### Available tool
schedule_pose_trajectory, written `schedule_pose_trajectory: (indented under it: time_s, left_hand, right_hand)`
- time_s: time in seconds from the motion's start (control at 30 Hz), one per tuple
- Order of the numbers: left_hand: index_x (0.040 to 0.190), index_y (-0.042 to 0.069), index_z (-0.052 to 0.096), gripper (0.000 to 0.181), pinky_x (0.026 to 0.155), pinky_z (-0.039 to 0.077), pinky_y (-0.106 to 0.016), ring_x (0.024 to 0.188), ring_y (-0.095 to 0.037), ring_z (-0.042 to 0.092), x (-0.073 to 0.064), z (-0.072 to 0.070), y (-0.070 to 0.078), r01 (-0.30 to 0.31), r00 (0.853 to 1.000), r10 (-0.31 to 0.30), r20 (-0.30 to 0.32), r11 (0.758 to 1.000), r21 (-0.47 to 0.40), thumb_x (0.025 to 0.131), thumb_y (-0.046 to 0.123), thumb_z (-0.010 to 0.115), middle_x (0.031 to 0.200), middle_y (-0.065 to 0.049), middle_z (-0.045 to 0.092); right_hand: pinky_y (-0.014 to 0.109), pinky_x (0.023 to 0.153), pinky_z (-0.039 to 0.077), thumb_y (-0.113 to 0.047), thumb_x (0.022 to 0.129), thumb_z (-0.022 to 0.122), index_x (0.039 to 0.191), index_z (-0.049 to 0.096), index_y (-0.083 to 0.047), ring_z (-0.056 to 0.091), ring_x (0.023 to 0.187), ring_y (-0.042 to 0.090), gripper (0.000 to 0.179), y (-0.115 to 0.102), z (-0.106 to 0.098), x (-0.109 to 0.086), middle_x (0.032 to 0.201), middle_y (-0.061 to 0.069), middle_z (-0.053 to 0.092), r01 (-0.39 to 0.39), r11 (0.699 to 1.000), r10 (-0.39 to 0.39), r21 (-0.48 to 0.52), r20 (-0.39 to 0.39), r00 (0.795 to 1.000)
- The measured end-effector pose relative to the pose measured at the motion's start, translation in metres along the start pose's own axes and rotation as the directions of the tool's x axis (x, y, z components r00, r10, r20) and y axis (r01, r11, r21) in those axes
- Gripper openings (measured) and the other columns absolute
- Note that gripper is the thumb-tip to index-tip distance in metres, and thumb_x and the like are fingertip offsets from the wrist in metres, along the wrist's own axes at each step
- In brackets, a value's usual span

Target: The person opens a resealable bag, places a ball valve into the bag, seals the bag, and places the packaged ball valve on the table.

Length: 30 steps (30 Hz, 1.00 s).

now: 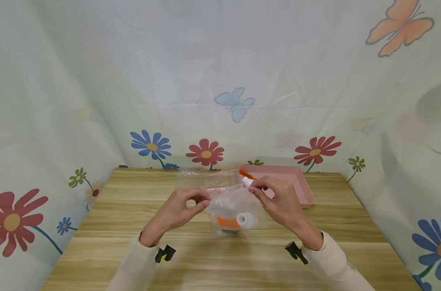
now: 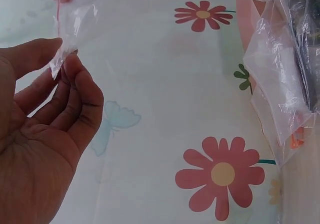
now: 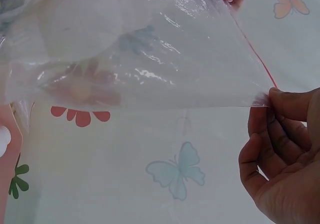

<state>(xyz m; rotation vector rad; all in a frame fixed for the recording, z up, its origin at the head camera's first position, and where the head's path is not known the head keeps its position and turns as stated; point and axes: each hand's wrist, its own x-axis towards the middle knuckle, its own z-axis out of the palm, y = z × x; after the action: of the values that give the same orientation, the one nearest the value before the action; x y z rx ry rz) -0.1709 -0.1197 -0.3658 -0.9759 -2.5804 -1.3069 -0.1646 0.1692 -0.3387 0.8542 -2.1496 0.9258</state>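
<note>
A clear zip bag with a red seal line hangs between the two hands. My left hand pinches one top corner of it between thumb and fingers. At the opposite top corner, my right hand pinches the bag the same way. Low in the bag lie an orange piece and a white round piece with a hollow end; the plastic blurs their exact kind. In the right wrist view the bag's film is stretched taut toward the right hand.
Behind the hands, a pink tray holds an orange item and a white item. Another clear bag lies beside the tray on the wooden table. A flower-printed curtain stands behind and at both sides.
</note>
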Motion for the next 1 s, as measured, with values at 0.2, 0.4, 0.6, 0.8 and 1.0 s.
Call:
schedule_pose_trajectory:
  time_s: [0.2,0.4,0.6,0.8,1.0]
  left_hand:
    - [0.099,0.019,0.071,0.01,0.073,0.053,-0.021,0.08,-0.009,0.058,0.001,0.005,-0.002,0.055,0.998,-0.053,0.046,0.998,-0.042,0.093,0.026,0.066,0.089,0.006,0.066]
    - [0.098,0.018,0.07,0.007,0.076,0.054,-0.023,0.08,-0.012,0.06,0.001,0.007,-0.004,0.08,0.997,-0.082,-0.011,0.992,-0.1,0.094,0.023,0.066,0.088,0.004,0.067]
    - [0.099,0.016,0.07,0.01,0.075,0.054,-0.023,0.081,-0.016,0.061,0.001,0.008,-0.004,0.116,0.99,-0.129,-0.058,0.975,-0.189,0.094,0.023,0.066,0.091,0.0,0.068]
    - [0.099,0.014,0.07,0.009,0.075,0.055,-0.023,0.08,-0.015,0.062,0.002,0.011,-0.005,0.11,0.987,-0.131,-0.092,0.972,-0.208,0.093,0.019,0.067,0.092,-0.002,0.068]
    - [0.097,0.014,0.07,0.006,0.075,0.055,-0.022,0.079,-0.012,0.062,0.003,0.011,-0.001,0.057,0.989,-0.078,-0.125,0.985,-0.161,0.092,0.017,0.068,0.089,0.001,0.068]
  right_hand:
    - [0.013,0.061,0.044,0.001,0.074,0.081,0.082,0.072,-0.011,0.061,0.066,0.006,0.017,0.0,0.0,0.0,0.077,-0.003,0.072,0.009,1.0,-0.009,0.003,-0.002,1.0]
    - [0.013,0.059,0.044,0.002,0.074,0.08,0.083,0.072,-0.01,0.059,0.065,0.004,0.017,-0.001,0.0,0.001,0.077,-0.003,0.071,0.008,1.0,-0.008,0.026,-0.001,1.0]
    - [0.013,0.059,0.043,0.001,0.076,0.079,0.083,0.072,-0.01,0.058,0.064,0.003,0.016,-0.002,-0.001,0.001,0.077,-0.003,0.071,0.001,1.0,-0.001,0.03,0.004,1.0]
    - [0.013,0.059,0.044,0.002,0.076,0.079,0.083,0.072,-0.01,0.059,0.065,0.004,0.016,-0.003,-0.002,0.002,0.078,-0.003,0.072,-0.001,0.999,0.001,0.033,0.004,1.0]
    - [0.013,0.058,0.043,0.003,0.075,0.079,0.083,0.072,-0.01,0.06,0.065,0.005,0.017,-0.004,-0.002,0.003,0.077,-0.003,0.071,0.014,0.999,-0.014,0.04,-0.01,1.0]
